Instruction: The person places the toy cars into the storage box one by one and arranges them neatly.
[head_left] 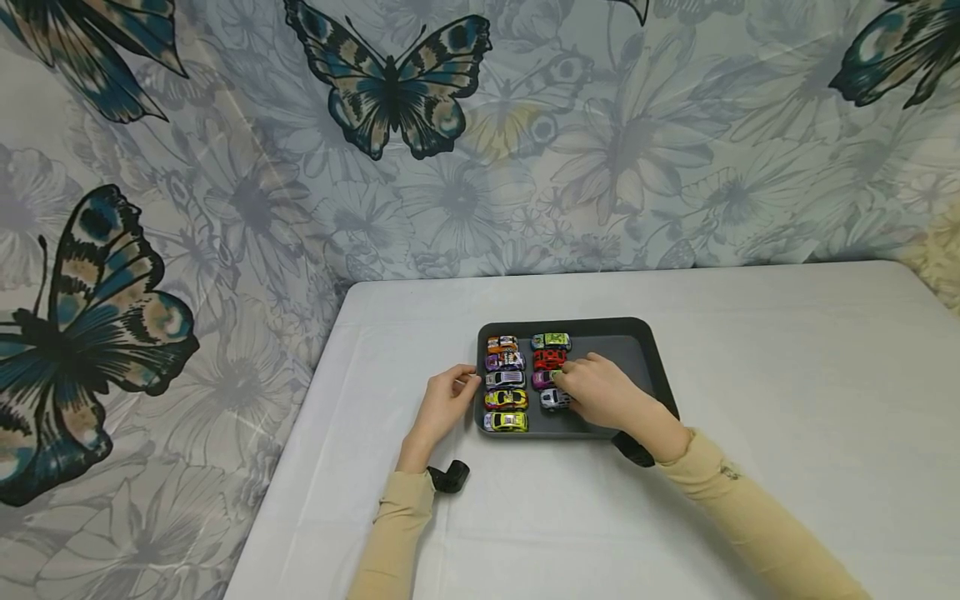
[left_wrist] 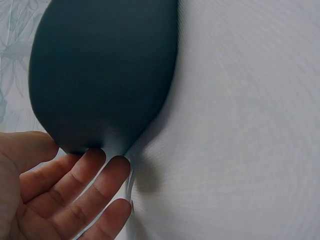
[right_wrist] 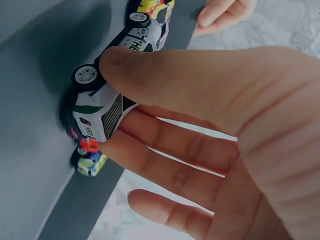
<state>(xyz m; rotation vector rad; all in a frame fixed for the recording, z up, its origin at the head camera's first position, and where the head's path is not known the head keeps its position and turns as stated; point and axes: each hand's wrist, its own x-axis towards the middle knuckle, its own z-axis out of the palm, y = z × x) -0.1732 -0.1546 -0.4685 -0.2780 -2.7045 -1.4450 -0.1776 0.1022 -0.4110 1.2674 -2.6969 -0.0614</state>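
A dark grey tray holds two columns of small toy cars. My left hand pinches the tray's left edge; in the left wrist view the thumb lies on one side of the tray wall and fingertips on the other. My right hand is over the right column. In the right wrist view its thumb and fingers pinch a white toy car with green lettering. Close by in that column are a magenta car, a red car and a green car.
The left column has orange, purple, silver and yellow cars. A white cloth covers the table. Behind hangs a butterfly-print curtain. A black wrist strap is on the left wrist.
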